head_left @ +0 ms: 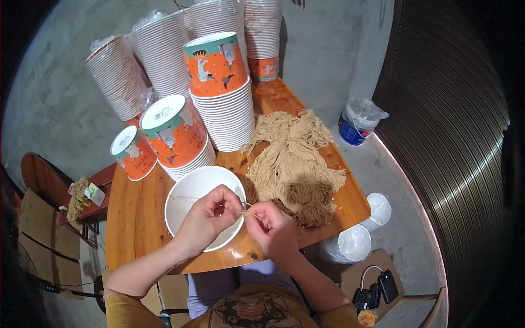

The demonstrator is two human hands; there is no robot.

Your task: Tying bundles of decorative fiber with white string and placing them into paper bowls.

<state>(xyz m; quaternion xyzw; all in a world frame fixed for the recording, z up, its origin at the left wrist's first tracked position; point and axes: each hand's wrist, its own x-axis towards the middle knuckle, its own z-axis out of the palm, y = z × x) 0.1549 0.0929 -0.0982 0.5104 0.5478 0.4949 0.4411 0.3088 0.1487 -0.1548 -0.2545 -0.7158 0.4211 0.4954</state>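
Above a round white tub (179,216) at the table's front, both my hands pinch a thin tan strand of yarn (184,197). My left hand (206,216) is closed on it, with one loose end trailing left over the tub. Close beside it, my right hand (270,228) grips the strand between thumb and fingers. Whether the strand is knotted between them is too small to tell. Just beyond my right hand lies a heap of tan yarn (290,150), with darker brown yarn (309,198) at its near end.
Orange printed paper buckets (170,136) stand upside down in stacks behind the tub. Taller bagged stacks (164,52) lean near the wall. The wooden table (134,218) ends close to my lap. A blue pail (353,128) and white tubs (353,244) stand on the floor at right.
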